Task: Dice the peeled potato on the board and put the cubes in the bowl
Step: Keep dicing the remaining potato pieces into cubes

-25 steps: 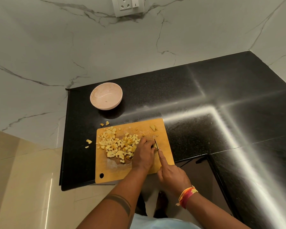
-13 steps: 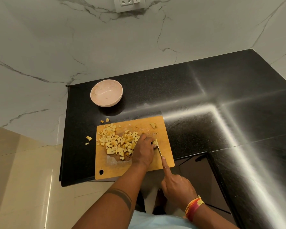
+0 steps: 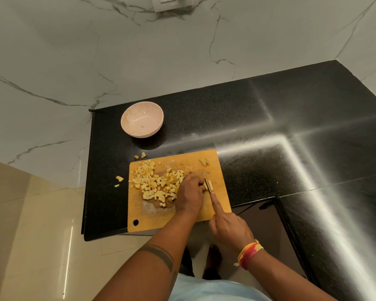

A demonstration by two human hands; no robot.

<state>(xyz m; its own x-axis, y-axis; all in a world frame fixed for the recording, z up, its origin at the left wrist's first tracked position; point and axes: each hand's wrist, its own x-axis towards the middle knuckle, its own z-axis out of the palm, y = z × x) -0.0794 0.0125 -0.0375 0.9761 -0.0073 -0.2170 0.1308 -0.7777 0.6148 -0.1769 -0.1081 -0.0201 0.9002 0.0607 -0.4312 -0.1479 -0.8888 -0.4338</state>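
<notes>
A wooden cutting board (image 3: 220, 190) lies at the front edge of a black counter. A heap of yellow potato cubes (image 3: 156, 183) covers its left half. My left hand (image 3: 190, 193) curls over a small remaining potato piece (image 3: 210, 185) near the board's middle, mostly hiding it. My right hand (image 3: 228, 227) grips a knife (image 3: 207, 185), index finger stretched along the blade's spine; the blade sits against the potato piece beside my left fingers. A pale pink bowl (image 3: 142, 119) stands behind the board, with only a tiny crumb inside.
A few stray cubes (image 3: 119, 179) lie on the counter left of the board, two more (image 3: 140, 155) behind it, and one chunk (image 3: 203, 161) at the board's far right corner. The black counter (image 3: 291, 131) extends right. Marble walls rise behind, with a socket (image 3: 172, 2).
The knife has lifted and come down again on the potato piece, a short chopping stroke. My left hand stays curled in place. The camera view has shifted slightly.
</notes>
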